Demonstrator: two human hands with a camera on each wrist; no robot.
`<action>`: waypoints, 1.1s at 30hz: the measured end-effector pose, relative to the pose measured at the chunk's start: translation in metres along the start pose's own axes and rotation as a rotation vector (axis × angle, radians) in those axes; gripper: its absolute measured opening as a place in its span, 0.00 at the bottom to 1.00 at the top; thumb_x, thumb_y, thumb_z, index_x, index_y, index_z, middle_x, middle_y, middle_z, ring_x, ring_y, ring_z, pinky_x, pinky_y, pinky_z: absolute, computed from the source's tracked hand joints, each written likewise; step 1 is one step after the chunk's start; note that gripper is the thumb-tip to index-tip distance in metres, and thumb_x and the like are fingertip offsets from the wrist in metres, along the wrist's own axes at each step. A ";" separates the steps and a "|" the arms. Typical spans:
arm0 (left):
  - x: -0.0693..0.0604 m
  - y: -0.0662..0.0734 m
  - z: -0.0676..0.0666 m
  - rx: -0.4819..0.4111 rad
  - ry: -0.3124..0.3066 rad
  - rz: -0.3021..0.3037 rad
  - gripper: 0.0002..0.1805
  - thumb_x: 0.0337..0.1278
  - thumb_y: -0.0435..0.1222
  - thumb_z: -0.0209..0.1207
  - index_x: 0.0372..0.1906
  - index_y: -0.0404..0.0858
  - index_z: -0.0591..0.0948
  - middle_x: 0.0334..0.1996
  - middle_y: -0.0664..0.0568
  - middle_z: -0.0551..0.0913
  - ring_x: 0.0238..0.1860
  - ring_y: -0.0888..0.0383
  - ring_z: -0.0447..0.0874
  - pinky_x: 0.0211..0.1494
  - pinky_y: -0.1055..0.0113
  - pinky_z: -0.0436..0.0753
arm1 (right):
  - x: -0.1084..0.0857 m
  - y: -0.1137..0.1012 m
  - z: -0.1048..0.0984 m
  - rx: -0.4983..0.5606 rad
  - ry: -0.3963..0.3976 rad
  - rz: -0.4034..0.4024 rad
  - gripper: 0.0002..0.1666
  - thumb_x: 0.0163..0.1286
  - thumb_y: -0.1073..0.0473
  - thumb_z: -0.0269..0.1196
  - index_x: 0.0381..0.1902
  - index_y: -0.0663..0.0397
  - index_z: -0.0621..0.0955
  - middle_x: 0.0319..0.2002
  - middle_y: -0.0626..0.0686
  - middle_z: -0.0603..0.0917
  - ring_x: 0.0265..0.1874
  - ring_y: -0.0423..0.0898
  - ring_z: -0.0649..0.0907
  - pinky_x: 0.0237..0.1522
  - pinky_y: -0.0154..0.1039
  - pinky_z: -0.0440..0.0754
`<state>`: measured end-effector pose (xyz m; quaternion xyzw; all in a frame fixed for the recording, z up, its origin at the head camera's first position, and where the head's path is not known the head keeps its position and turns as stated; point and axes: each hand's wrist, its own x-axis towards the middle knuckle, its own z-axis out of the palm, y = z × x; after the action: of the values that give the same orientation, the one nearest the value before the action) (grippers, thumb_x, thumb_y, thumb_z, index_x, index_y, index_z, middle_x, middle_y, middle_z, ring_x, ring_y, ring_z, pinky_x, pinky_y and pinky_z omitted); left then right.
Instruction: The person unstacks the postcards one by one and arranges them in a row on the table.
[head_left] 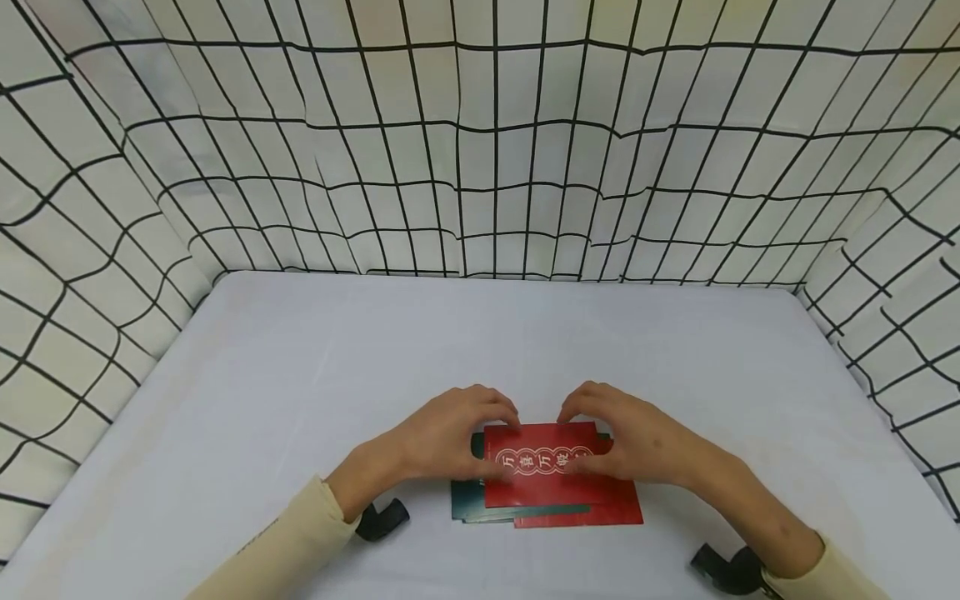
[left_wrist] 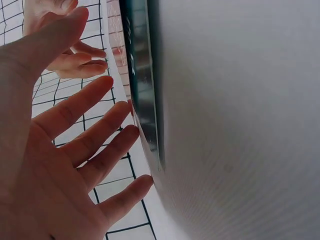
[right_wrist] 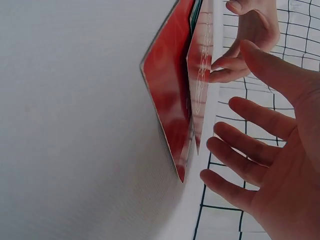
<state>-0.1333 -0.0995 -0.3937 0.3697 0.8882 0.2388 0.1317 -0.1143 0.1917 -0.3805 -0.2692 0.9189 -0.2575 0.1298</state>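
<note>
near the front of the white table point(head_left: 300, 375), a red packet point(head_left: 540, 492) with white characters lies on top of a small pile. beneath it, green packets point(head_left: 467, 500) show at its left and lower edge, and another red packet point(head_left: 621, 507) sticks out to the lower right. the left hand point(head_left: 446, 433) arches over the pile's left end and the right hand point(head_left: 641, 437) over its right end, thumbs reaching over the top packet. both hands have their fingers spread apart, pinching nothing; whether the fingertips touch the packets cannot be told. each arm wears a pale sleeve point(head_left: 292, 533), with a black device point(head_left: 382, 521) at the wrist. white walls with a black grid point(head_left: 495, 150) stand around the table.
</note>
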 end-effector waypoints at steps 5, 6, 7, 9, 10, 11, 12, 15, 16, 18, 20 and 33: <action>0.000 0.000 0.001 0.028 -0.014 0.042 0.35 0.46 0.60 0.75 0.61 0.54 0.84 0.62 0.61 0.81 0.66 0.62 0.75 0.70 0.54 0.79 | -0.002 -0.004 0.004 0.001 -0.059 0.008 0.35 0.53 0.34 0.79 0.56 0.34 0.82 0.56 0.38 0.79 0.59 0.41 0.78 0.50 0.37 0.88; 0.000 0.001 0.001 0.033 -0.017 0.050 0.35 0.45 0.61 0.75 0.61 0.55 0.83 0.62 0.61 0.81 0.65 0.62 0.75 0.70 0.54 0.79 | -0.002 -0.004 0.004 -0.001 -0.069 0.004 0.36 0.52 0.34 0.80 0.57 0.34 0.81 0.57 0.37 0.78 0.59 0.40 0.77 0.51 0.37 0.88; 0.000 0.001 0.002 0.041 -0.019 0.056 0.36 0.45 0.62 0.75 0.61 0.55 0.83 0.62 0.61 0.81 0.65 0.62 0.75 0.71 0.54 0.79 | -0.002 -0.004 0.005 -0.005 -0.080 -0.004 0.38 0.52 0.34 0.80 0.58 0.34 0.81 0.57 0.37 0.78 0.60 0.40 0.77 0.51 0.37 0.88; 0.000 0.001 0.002 0.053 -0.023 0.064 0.37 0.44 0.63 0.75 0.61 0.56 0.83 0.62 0.62 0.80 0.64 0.63 0.74 0.71 0.53 0.77 | -0.002 -0.004 0.006 -0.018 -0.094 -0.016 0.41 0.50 0.34 0.81 0.60 0.35 0.80 0.58 0.38 0.77 0.60 0.41 0.76 0.52 0.39 0.88; 0.000 0.002 0.002 0.057 -0.027 0.065 0.37 0.44 0.63 0.75 0.61 0.56 0.83 0.62 0.62 0.80 0.65 0.63 0.74 0.71 0.53 0.77 | -0.002 -0.005 0.007 -0.023 -0.100 -0.020 0.43 0.49 0.33 0.81 0.61 0.36 0.80 0.58 0.38 0.77 0.61 0.41 0.75 0.51 0.39 0.88; 0.000 0.002 0.002 0.061 -0.029 0.066 0.37 0.43 0.64 0.75 0.62 0.56 0.83 0.62 0.61 0.80 0.65 0.62 0.74 0.72 0.52 0.76 | -0.003 -0.005 0.007 -0.030 -0.102 -0.023 0.45 0.48 0.34 0.81 0.63 0.37 0.80 0.59 0.39 0.77 0.61 0.42 0.75 0.51 0.39 0.88; 0.000 0.002 0.002 0.063 -0.032 0.064 0.38 0.43 0.64 0.75 0.62 0.56 0.82 0.62 0.61 0.79 0.65 0.62 0.73 0.72 0.52 0.76 | -0.003 -0.005 0.008 -0.039 -0.104 -0.022 0.47 0.47 0.34 0.82 0.64 0.37 0.79 0.59 0.39 0.77 0.61 0.42 0.75 0.50 0.40 0.88; 0.000 0.003 0.002 0.065 -0.039 0.062 0.39 0.43 0.64 0.75 0.63 0.56 0.82 0.63 0.61 0.78 0.66 0.62 0.72 0.72 0.52 0.75 | -0.003 -0.007 0.010 -0.070 -0.109 -0.018 0.52 0.44 0.33 0.83 0.67 0.36 0.77 0.59 0.40 0.76 0.61 0.43 0.74 0.49 0.41 0.89; 0.000 0.004 0.002 0.066 -0.040 0.063 0.39 0.42 0.64 0.76 0.63 0.56 0.81 0.64 0.60 0.78 0.66 0.62 0.72 0.72 0.52 0.76 | -0.003 -0.008 0.010 -0.079 -0.109 -0.015 0.53 0.44 0.34 0.83 0.68 0.35 0.77 0.59 0.41 0.76 0.61 0.43 0.74 0.48 0.41 0.89; -0.001 0.003 0.002 0.072 -0.039 0.066 0.40 0.42 0.64 0.76 0.64 0.56 0.81 0.64 0.60 0.78 0.66 0.62 0.72 0.72 0.52 0.75 | -0.003 -0.008 0.010 -0.099 -0.113 -0.017 0.55 0.43 0.35 0.84 0.69 0.34 0.75 0.59 0.41 0.76 0.62 0.44 0.74 0.48 0.41 0.90; -0.001 0.003 0.003 0.082 -0.035 0.068 0.40 0.42 0.64 0.76 0.64 0.56 0.81 0.64 0.61 0.77 0.66 0.62 0.72 0.73 0.52 0.75 | -0.002 -0.009 0.010 -0.116 -0.114 -0.023 0.55 0.43 0.37 0.84 0.70 0.34 0.75 0.59 0.41 0.76 0.62 0.44 0.74 0.48 0.42 0.90; -0.002 0.005 0.004 0.080 -0.041 0.027 0.44 0.43 0.64 0.75 0.68 0.54 0.77 0.64 0.61 0.77 0.66 0.63 0.71 0.73 0.53 0.75 | -0.001 -0.010 0.009 -0.088 -0.138 -0.023 0.53 0.47 0.40 0.83 0.71 0.36 0.74 0.59 0.41 0.77 0.62 0.42 0.74 0.49 0.40 0.90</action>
<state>-0.1275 -0.0966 -0.3944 0.3916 0.8890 0.1974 0.1319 -0.1062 0.1810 -0.3819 -0.3026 0.9150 -0.1990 0.1780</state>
